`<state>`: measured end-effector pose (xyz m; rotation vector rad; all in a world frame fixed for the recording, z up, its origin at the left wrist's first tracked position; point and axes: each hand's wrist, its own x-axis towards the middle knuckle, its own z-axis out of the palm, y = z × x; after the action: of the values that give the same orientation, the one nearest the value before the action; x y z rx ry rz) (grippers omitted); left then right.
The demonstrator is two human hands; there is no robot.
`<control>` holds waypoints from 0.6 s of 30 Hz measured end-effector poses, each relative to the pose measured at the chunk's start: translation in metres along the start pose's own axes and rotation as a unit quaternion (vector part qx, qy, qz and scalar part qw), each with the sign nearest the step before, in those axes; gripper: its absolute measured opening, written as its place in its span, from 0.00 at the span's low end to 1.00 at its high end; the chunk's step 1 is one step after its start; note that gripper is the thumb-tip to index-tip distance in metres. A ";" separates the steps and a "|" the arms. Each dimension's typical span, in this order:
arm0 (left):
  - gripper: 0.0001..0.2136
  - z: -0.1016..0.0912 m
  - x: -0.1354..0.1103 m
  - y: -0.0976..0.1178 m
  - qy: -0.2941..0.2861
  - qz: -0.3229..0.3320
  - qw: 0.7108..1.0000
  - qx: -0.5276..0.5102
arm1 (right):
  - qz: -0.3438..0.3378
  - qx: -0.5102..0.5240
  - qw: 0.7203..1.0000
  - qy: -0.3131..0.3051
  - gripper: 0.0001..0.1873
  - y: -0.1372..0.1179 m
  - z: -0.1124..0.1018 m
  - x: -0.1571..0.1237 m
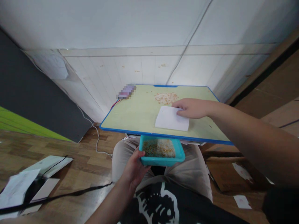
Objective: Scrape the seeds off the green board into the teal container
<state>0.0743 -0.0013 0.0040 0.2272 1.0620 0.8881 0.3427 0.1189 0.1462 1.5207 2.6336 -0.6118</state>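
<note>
While a turquoise tub (161, 162) of grains (157, 150) is held by its left end in the left hand (137, 162), below the near edge of the table (130, 115), a white card (170, 119) is pinched near its far right corner by the right hand (192, 108). Just beyond the card, pale bits (166, 98) are scattered; at the far left, a pixelated object (126, 91) is seen.

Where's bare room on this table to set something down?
The table looks bare on its left, between the blurred object, the white card and the blue front edge. The middle is crowded: scattered grains, card and right hand. The right forearm crosses the right side.
</note>
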 end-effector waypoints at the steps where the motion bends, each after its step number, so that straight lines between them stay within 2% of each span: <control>1: 0.27 0.000 -0.001 0.000 0.005 0.000 1.000 -0.002 | 0.012 -0.010 1.000 0.007 0.12 0.005 -0.005 -0.002; 4: 0.28 0.000 -0.002 0.000 0.012 0.002 1.000 -0.003 | 0.072 -0.084 0.993 0.045 0.13 0.030 -0.021 -0.004; 7: 0.28 -0.001 -0.001 0.002 0.016 0.004 1.000 -0.008 | 0.147 -0.160 0.970 0.109 0.17 0.064 -0.039 -0.001; 11: 0.29 -0.005 0.004 0.001 0.008 0.011 1.000 -0.018 | 0.238 -0.170 0.942 0.166 0.22 0.097 -0.061 0.008; 14: 0.28 -0.012 0.011 -0.003 0.014 0.015 1.000 -0.020 | 0.266 -0.176 0.931 0.178 0.23 0.100 -0.068 0.019; 18: 0.28 -0.019 0.016 -0.006 0.008 0.029 0.999 -0.028 | 0.226 -0.182 0.944 0.158 0.22 0.087 -0.059 0.042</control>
<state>0.0648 0.0020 -0.0197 0.2049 1.0488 0.9726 0.4033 0.2124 0.1642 2.1185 2.2643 0.1550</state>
